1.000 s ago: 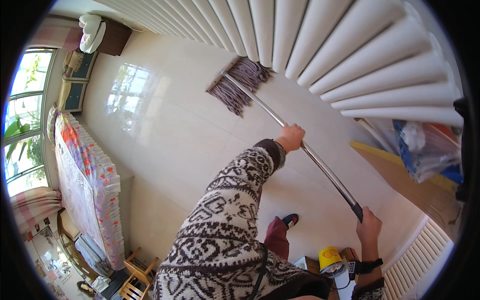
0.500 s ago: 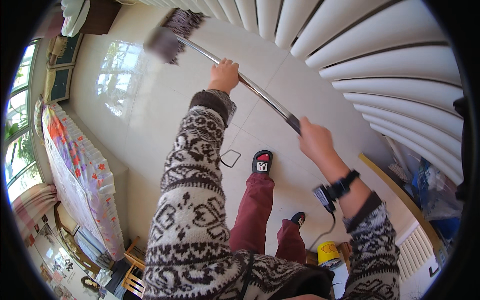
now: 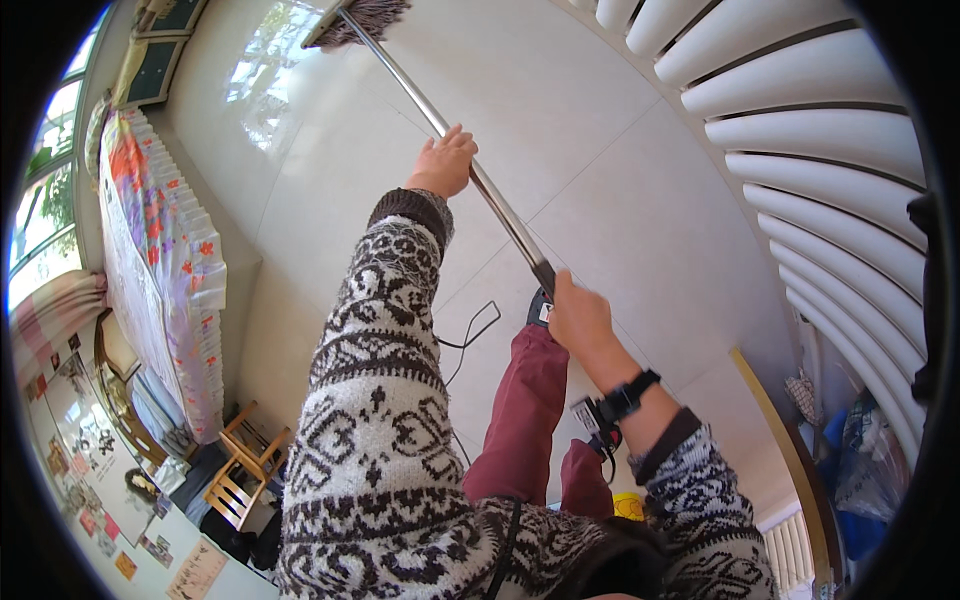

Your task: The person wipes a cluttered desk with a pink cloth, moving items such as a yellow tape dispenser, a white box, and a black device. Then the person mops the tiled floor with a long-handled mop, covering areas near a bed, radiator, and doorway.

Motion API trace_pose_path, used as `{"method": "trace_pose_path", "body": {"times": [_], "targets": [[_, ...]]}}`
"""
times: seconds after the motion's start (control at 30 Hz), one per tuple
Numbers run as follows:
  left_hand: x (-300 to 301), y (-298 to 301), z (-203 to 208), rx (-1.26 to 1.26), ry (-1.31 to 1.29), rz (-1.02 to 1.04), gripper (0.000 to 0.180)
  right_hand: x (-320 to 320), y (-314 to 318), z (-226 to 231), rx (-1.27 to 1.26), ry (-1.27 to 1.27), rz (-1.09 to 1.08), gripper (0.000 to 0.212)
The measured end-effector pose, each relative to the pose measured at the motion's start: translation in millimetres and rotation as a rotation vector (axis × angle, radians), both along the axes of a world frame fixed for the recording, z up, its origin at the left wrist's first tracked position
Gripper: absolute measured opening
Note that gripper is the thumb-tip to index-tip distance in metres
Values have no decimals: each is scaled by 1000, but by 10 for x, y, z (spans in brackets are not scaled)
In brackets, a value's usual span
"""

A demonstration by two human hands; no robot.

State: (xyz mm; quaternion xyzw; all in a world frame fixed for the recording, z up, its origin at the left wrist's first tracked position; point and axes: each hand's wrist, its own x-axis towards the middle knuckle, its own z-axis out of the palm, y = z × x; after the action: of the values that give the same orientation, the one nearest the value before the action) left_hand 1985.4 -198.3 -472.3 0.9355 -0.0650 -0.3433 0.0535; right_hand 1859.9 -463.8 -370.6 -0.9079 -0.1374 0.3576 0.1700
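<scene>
A mop with a shiny metal pole slants from my body up to the far left. Its brownish strand head lies on the floor at the top edge of the view, partly cut off. My left hand is closed around the middle of the pole. Lower down, my right hand grips the dark end of the handle; a black strap with a small device sits on that wrist. A dark slipper shows partly behind the right hand.
White radiator columns line the right side, with plastic bags below. On the left stand a bed with a frilled floral cover and a wooden chair. A yellow bucket-like container is behind my legs. Pale tiles cover the floor.
The mop head has moved away from the radiator, and the pole now stands steeper in view. My right hand has come lower and left. The view has shifted; both hands keep their hold.
</scene>
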Motion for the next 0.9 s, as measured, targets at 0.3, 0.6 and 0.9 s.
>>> {"method": "trace_pose_path", "body": {"times": [0.3,0.6,0.9], "targets": [[-1330,-520,-359,24,-21,60,40,-1495,-1323,592,-129,133,90,27],[-3582,-2339,-647,-64,-3,-454,44,-3285,-3242,989,-374,248,19,28],[-5829,-4908,795,-1067,584,-668,42,-6106,-5122,3773,-808,773,-120,30]]}}
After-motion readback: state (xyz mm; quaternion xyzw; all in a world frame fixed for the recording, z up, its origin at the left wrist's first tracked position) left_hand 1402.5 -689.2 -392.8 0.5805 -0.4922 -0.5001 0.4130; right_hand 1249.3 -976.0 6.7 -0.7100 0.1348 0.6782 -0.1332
